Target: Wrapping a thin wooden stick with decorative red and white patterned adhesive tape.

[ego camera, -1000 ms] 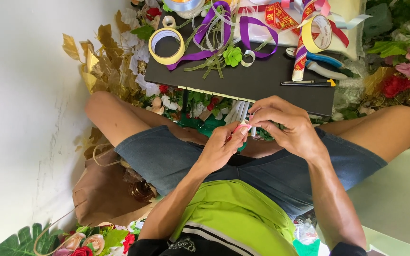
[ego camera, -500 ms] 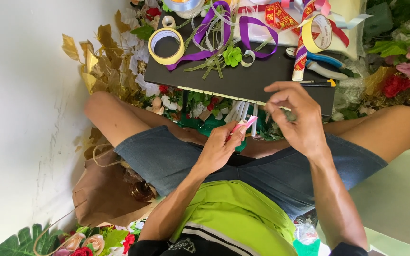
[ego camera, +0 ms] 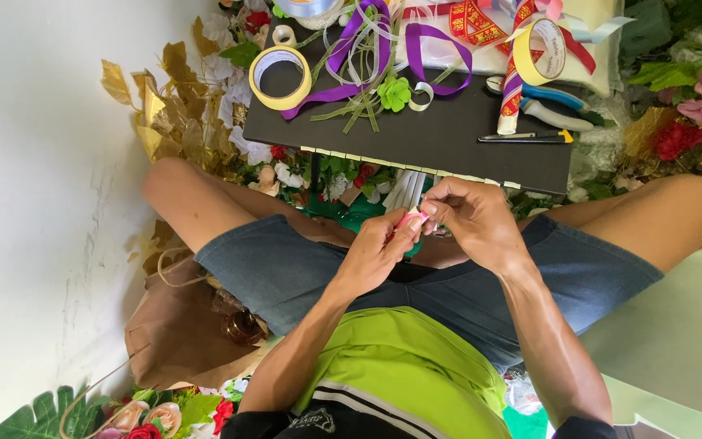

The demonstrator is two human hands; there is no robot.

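I sit cross-legged with both hands together over my lap, just in front of a low black board (ego camera: 448, 138). My left hand (ego camera: 379, 248) pinches a small pink piece (ego camera: 409, 218), probably ribbon or a petal. My right hand (ego camera: 469, 219) has its fingertips closed on the same pink piece from the other side. A bundle of white strips (ego camera: 406, 189) hangs below the board's edge right behind my hands. What else the fingers enclose is hidden.
On the board lie a yellow tape roll (ego camera: 280, 77), purple ribbon loops (ego camera: 416, 49), a small green flower (ego camera: 394, 92), a second tape roll (ego camera: 539, 53), pliers (ego camera: 546, 106) and a cutter knife (ego camera: 530, 136). Artificial flowers and gold leaves (ego camera: 164, 106) surround it. A white wall stands at left.
My right hand lifted toward the board half a second ago and has come back down to meet the left hand at the pink piece. The left hand stayed nearly still.
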